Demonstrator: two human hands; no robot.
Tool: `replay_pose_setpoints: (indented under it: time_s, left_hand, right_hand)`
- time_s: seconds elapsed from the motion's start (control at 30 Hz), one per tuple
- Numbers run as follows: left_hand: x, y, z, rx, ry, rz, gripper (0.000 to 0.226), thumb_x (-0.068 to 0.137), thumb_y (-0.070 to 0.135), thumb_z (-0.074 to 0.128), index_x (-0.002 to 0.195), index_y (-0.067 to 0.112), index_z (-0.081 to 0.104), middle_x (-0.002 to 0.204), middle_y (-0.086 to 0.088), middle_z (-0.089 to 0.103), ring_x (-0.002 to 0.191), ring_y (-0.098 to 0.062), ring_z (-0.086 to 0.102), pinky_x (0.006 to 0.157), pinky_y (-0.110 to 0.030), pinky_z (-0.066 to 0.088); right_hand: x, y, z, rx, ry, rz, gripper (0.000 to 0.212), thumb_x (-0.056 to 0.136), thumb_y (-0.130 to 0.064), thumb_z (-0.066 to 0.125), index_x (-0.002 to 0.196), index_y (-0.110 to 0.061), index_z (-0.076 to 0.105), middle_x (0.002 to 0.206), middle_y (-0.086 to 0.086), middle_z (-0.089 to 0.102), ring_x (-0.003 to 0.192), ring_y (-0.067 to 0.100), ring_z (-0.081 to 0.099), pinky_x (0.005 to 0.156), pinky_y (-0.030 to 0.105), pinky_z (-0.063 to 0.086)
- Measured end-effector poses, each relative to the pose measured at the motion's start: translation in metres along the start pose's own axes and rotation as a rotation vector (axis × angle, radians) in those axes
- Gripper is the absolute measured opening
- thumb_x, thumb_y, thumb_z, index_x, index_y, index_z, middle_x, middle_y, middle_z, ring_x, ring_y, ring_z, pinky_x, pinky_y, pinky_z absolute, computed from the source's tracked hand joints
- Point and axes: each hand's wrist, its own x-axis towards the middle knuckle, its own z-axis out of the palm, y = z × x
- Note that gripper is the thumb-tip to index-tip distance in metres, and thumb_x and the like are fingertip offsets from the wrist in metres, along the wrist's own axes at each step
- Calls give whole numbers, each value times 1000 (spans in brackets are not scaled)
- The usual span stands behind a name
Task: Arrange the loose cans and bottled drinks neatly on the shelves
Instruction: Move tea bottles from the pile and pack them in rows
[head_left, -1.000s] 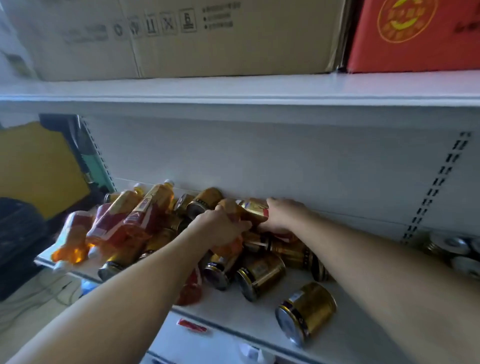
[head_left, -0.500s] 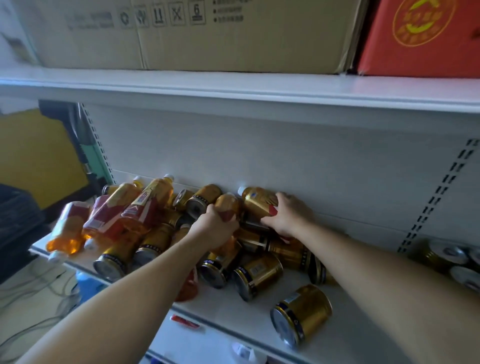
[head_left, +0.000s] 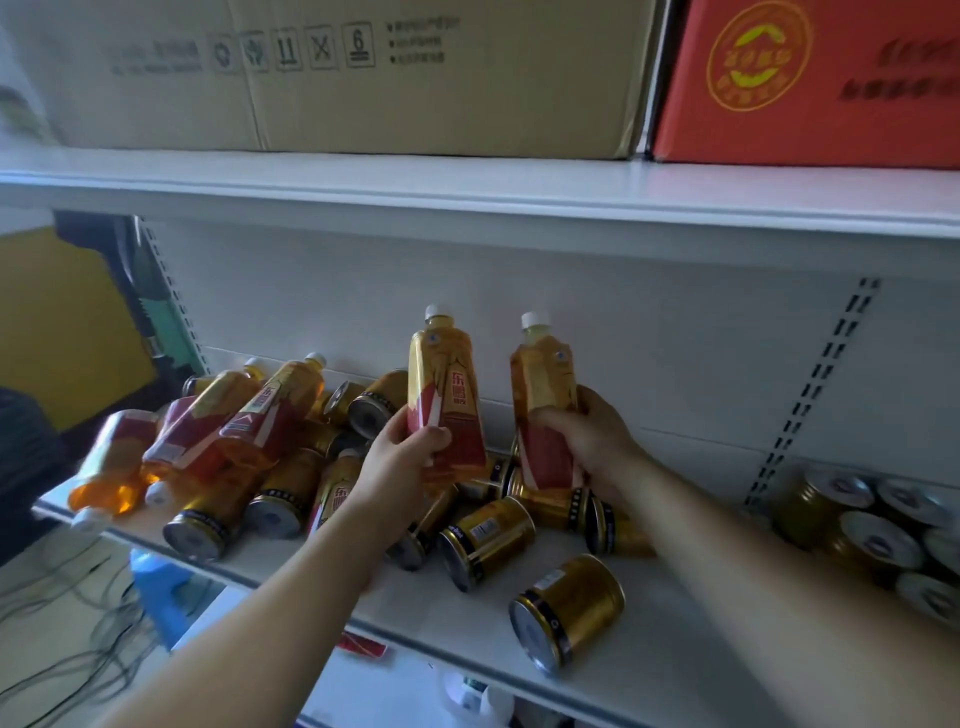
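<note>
Shelf of white metal, seen from the head camera, strewn with drinks. The left hand grips one bottle of amber drink round its lower half and holds it upright, white cap on top, above the heap. The right hand grips a second bottle the same way, just beside the first; the two do not touch. Beneath the hands, gold cans lie on their sides in a jumble. One lone can lies apart near the front edge. More bottles lie heaped at the left end. At far right stands a can cluster, silver tops showing. On the upper shelf sit a cardboard box and a red box.
</note>
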Motion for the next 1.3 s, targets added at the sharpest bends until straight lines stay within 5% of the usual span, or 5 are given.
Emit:
replay_pose_setpoints:
  time_s: [0.2, 0.4, 0.77, 1.03, 1.3]
  left_hand:
    - [-13, -2, 10, -128, -171, -155, 70, 75, 43, 62, 133, 8, 45, 118, -22, 63, 98, -33, 67, 67, -39, 57]
    - [-46, -6, 42, -65, -393, -280, 29, 91, 9, 49, 120, 13, 49, 98, -16, 67, 82, -29, 69, 57, -37, 57]
    - [-177, -63, 198, 337, -799, -33, 41, 78, 16, 74, 113, 26, 54, 102, -1, 68, 90, -17, 68, 74, -38, 57]
    - [-309, -146, 341, 426, -933, -60, 76, 65, 15, 78, 126, 22, 34, 108, -3, 60, 96, -23, 63, 80, -49, 55]
    - [-353, -196, 433, 377, -942, -150, 60, 78, 19, 75, 117, 30, 31, 101, 6, 55, 88, -12, 58, 72, -35, 51]
  right_hand:
    - [-63, 5, -1, 415, 150, 62, 45, 73, -14, 64, 116, -5, 57, 92, 16, 67, 81, 29, 67, 69, 37, 53]
    - [-148, 19, -22, 626, 415, 116, 32, 89, -27, 58, 118, -13, 59, 81, 8, 72, 66, 21, 70, 65, 33, 51]
    - [-353, 32, -133, 163, 1064, -144, 36, 69, -17, 82, 94, -29, 60, 90, 1, 70, 84, 23, 68, 73, 38, 55]
    - [-519, 66, -258, -90, 1211, 16, 63, 66, -27, 83, 119, -33, 50, 106, -7, 62, 96, 12, 60, 82, 34, 50]
    - [-572, 89, -355, -128, 1261, 100, 63, 63, -30, 83, 115, -36, 47, 109, -7, 59, 100, 15, 58, 93, 44, 49]
